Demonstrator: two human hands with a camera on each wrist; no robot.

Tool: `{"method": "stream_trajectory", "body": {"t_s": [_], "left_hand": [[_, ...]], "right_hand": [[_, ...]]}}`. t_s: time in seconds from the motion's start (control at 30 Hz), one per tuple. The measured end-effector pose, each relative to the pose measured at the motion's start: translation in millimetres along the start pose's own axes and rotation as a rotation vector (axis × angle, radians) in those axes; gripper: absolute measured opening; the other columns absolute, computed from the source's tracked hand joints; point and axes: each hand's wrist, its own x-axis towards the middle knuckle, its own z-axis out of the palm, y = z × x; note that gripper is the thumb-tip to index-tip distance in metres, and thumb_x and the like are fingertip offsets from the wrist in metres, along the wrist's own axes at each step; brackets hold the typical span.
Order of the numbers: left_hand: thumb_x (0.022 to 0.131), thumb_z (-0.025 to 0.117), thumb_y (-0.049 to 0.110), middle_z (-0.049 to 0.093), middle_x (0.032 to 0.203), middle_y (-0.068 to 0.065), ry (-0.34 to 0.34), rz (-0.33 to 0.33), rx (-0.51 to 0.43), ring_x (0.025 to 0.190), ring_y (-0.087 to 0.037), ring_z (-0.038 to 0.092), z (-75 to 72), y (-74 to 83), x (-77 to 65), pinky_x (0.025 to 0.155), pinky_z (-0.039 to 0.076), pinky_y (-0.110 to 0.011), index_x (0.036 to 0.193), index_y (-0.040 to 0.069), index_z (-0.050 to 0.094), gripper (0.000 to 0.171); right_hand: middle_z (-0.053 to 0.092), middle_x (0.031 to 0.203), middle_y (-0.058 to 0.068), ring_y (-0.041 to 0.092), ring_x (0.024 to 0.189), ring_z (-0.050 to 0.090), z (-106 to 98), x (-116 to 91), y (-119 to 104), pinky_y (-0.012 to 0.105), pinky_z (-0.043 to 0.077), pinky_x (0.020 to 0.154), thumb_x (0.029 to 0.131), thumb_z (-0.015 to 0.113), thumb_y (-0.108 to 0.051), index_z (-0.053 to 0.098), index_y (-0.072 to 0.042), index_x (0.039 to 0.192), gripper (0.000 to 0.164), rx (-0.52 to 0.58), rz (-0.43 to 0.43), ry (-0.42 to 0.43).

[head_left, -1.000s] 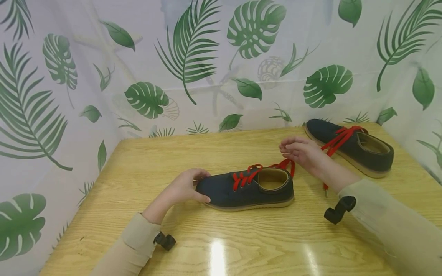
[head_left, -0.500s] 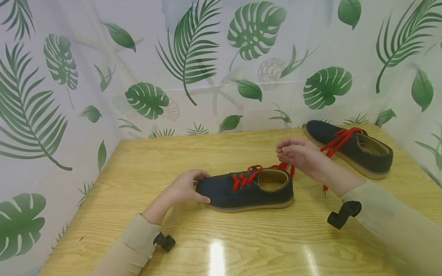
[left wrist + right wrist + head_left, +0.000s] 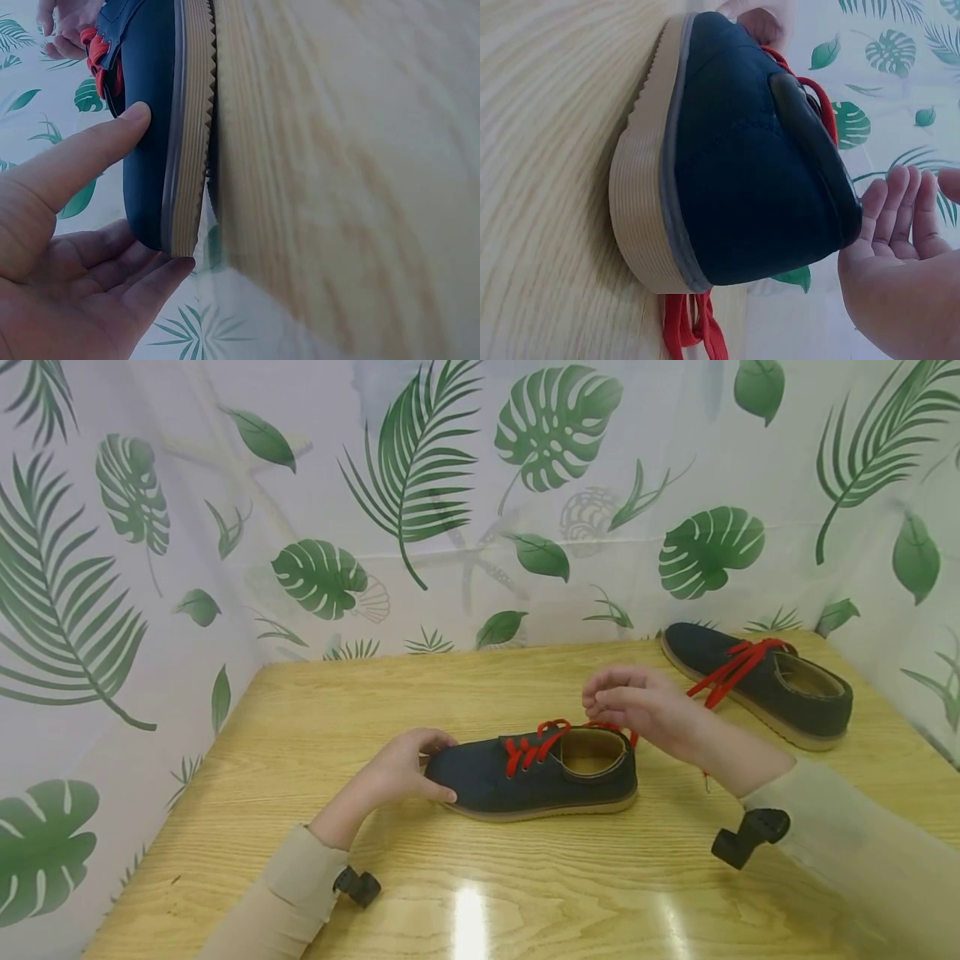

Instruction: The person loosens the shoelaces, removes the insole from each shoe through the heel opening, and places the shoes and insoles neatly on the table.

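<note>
A navy lace-up shoe (image 3: pixel 480 781) with a tan sole stands on the wooden table, toe to the left. My left hand (image 3: pixel 395 770) grips its toe, thumb on the near side and fingers round the tip, as the left wrist view shows. Red laces (image 3: pixel 525 752) run through the eyelets, and their loose length lies behind the opening. Just above and behind the heel hovers my right hand (image 3: pixel 648 710). Its fingers are loosely bent and hold nothing; in the right wrist view they lie close beside the collar of the shoe (image 3: pixel 757 172).
A second navy shoe (image 3: pixel 813 710) with red laces stands at the back right of the table (image 3: pixel 360 877). Its loose laces trail toward my right forearm. Behind rises a white leaf-print cloth (image 3: pixel 450 443), with more of it along both sides.
My right hand has moved a little left and down, closer over the shoe's opening, and its fingers have bent slightly more. The left hand and the shoe have stayed put.
</note>
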Motion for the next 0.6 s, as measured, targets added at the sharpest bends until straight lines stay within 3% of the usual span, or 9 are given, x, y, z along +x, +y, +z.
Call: {"method": "stream_trajectory", "body": {"t_s": [0.27, 0.6], "left_hand": [[0.08, 0.094, 0.008, 0.067, 0.136, -0.016, -0.002, 0.002, -0.008, 0.13, -0.035, 0.062, -0.7, -0.2, 0.4, 0.116, 0.051, -0.05, 0.138, 0.003, 0.064, 0.066], [0.08, 0.093, 0.007, 0.067, 0.137, -0.017, -0.001, -0.008, -0.011, 0.132, -0.036, 0.062, -0.9, -0.2, 1.1, 0.117, 0.051, -0.049, 0.139, 0.002, 0.064, 0.066]], "right_hand": [[0.076, 0.101, -0.005, 0.014, 0.097, 0.074, 7.8, -2.7, -2.3, 0.024, 0.062, 0.088, 0.105, 0.059, -0.003, 0.073, -0.015, 0.106, 0.019, -0.298, 0.014, -0.028], [0.077, 0.105, -0.002, 0.012, 0.1, 0.074, 3.6, -6.0, 6.8, 0.023, 0.061, 0.092, 0.103, 0.064, -0.002, 0.072, -0.005, 0.113, 0.013, -0.368, -0.013, -0.073]]}}
